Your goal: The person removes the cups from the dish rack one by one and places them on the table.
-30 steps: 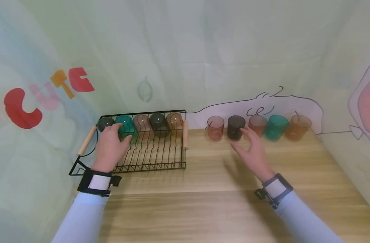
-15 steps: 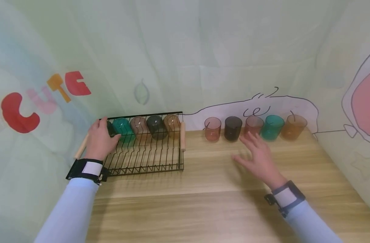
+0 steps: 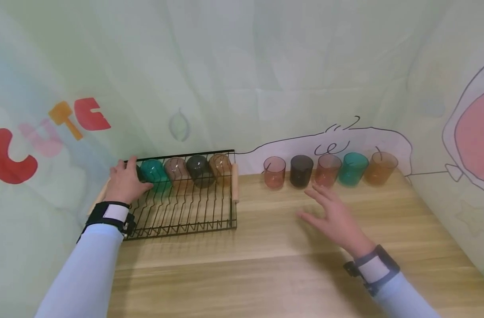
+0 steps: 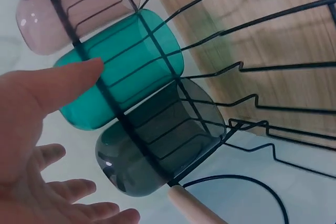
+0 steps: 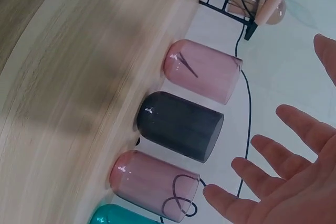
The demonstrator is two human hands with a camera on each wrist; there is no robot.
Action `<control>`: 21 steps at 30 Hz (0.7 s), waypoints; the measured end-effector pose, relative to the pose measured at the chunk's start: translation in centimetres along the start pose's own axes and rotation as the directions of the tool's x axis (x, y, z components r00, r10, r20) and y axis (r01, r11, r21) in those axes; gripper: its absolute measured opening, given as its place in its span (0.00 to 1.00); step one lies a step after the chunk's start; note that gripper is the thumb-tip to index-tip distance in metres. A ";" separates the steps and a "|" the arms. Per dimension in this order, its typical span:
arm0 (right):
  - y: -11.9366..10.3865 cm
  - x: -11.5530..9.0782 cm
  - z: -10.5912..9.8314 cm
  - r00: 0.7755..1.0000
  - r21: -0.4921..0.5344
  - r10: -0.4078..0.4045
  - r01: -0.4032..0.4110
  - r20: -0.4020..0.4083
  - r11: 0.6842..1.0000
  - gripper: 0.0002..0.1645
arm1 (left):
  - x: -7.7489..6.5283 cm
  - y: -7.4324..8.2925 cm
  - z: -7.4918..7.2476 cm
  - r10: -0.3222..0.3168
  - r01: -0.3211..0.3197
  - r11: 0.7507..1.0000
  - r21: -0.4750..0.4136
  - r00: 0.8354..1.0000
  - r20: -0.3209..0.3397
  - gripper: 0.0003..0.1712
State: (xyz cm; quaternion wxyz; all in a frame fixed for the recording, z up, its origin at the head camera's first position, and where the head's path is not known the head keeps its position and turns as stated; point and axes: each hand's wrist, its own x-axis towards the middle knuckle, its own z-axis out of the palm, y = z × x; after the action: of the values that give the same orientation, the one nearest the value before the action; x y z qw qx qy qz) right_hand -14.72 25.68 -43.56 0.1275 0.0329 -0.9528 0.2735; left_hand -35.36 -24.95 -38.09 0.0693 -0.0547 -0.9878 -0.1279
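Note:
My left hand (image 3: 124, 183) is over the left end of a black wire dish rack (image 3: 174, 229), fingers spread and nothing held. Below it, a grey cup (image 4: 157, 140) lies upside down at the rack's end, mostly hidden by the hand in the head view. The thumb overlaps an inverted teal cup (image 4: 126, 66) beside it in the left wrist view. On the right, my right hand (image 3: 337, 221) hovers with relaxed, parted fingers in front of a dark grey cup (image 3: 301, 171) and a pink cup (image 3: 328, 171), which stand upright on the table.
The rack also holds inverted pink (image 3: 178, 170), grey (image 3: 199, 170) and amber (image 3: 220, 168) cups. Another pink cup (image 3: 274, 172), a teal cup (image 3: 353, 169) and an amber cup (image 3: 381, 168) stand along the wall. A wooden handle (image 3: 235, 183) edges the rack's right side.
My left hand has shifted left from the teal cup to the grey end cup. My right hand has drawn back from the dark grey cup, and the view has tilted slightly.

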 end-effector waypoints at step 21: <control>-0.6 -0.3 0.4 0.998 0.032 -0.048 0.049 -0.037 0.998 0.39 | 2.7 -0.4 -0.7 -0.049 0.040 0.998 0.048 0.978 0.202 0.51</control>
State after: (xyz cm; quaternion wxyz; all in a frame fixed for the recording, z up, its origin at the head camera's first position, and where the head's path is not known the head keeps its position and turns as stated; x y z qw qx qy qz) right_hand -14.45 24.91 -43.67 0.1506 0.0533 -0.9447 0.2863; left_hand -37.96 -25.31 -37.09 -0.0334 -0.0437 -0.9933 -0.1019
